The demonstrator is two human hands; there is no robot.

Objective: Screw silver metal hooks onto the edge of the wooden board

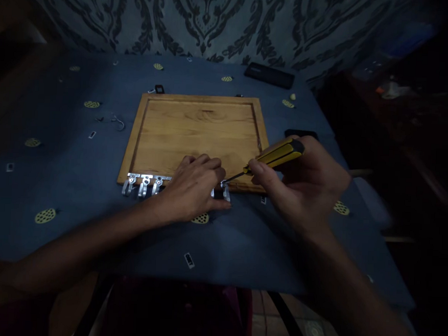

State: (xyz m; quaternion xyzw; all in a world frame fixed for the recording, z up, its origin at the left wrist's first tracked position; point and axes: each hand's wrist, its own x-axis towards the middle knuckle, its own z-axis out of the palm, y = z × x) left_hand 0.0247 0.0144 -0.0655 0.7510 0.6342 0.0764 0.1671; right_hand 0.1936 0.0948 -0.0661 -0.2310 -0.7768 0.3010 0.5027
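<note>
A framed wooden board (199,133) lies flat on the table. Along its near edge runs a metal hook rail (145,180) with several silver hooks pointing toward me. My left hand (196,186) rests over the rail's middle and right part, its fingers curled on the board's edge and its thumb below; whatever is under the fingers is hidden. In my right hand (300,183) is a yellow and black screwdriver (279,154), tilted, its tip at the rail near the right-end hook (226,191).
The table's blue cloth (80,163) has yellow printed shapes. A dark phone-like object (269,75) lies at the back right, and another dark object (301,134) is partly behind my right hand. A thin curved metal piece (118,122) lies left of the board. Patterned fabric (214,20) hangs behind.
</note>
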